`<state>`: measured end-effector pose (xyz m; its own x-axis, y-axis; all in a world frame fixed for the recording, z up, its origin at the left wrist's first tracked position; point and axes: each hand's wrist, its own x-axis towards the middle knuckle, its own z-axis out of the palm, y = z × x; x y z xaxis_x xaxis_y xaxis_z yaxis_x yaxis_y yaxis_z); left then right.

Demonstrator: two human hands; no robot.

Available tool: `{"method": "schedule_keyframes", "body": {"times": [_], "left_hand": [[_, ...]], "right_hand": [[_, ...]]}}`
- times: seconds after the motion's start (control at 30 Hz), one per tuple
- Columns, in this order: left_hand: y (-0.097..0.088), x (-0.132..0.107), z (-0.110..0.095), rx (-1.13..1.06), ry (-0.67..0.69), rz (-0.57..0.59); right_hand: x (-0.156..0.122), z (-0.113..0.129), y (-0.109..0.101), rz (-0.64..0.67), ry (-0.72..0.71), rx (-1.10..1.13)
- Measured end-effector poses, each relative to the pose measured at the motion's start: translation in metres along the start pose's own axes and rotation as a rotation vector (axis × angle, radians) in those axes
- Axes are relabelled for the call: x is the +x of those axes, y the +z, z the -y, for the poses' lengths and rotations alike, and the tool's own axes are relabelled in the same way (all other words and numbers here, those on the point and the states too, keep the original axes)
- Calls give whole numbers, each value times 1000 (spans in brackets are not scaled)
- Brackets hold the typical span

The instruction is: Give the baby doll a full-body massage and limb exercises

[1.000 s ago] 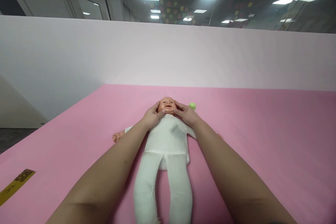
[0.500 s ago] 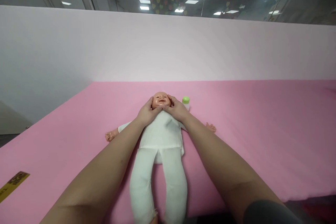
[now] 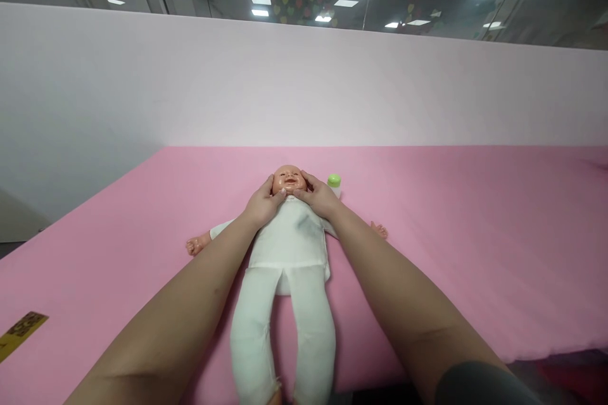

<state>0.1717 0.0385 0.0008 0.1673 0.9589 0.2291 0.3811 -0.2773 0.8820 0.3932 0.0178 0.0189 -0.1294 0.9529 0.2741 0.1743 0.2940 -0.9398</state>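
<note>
A baby doll (image 3: 289, 247) in a white suit lies on its back on the pink mat (image 3: 475, 234), head away from me, arms spread to the sides. My left hand (image 3: 262, 204) rests on the doll's left shoulder with the thumb against its cheek. My right hand (image 3: 319, 197) lies on the other shoulder, thumb and fingers touching the other cheek. Both hands cup the doll's head (image 3: 289, 179) with fingers curved around it.
A small bottle with a green cap (image 3: 334, 182) stands just right of the doll's head. A yellow label (image 3: 19, 333) lies at the mat's left edge. A pale pink partition wall (image 3: 304, 82) rises behind the mat.
The view shifted slightly; my thumbs moved a little along the doll's cheeks and chin. The doll stays in place.
</note>
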Motion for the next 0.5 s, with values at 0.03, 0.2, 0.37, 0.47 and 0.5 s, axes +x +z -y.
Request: {"method": "schedule_keyframes", "body": {"times": [0.03, 0.2, 0.37, 0.47, 0.5], "left_hand": [[0, 1, 1, -10, 4, -2], [2, 6, 10, -56, 16, -41], [5, 8, 19, -79, -5, -77], [4, 5, 14, -54, -11, -83], [3, 3, 11, -31, -7, -72]], "right_hand": [[0, 0, -2, 17, 6, 15], [2, -6, -9, 51, 19, 53], [6, -14, -5, 32, 23, 89], [6, -12, -1, -8, 8, 19], [6, -11, 1, -25, 0, -10]]}}
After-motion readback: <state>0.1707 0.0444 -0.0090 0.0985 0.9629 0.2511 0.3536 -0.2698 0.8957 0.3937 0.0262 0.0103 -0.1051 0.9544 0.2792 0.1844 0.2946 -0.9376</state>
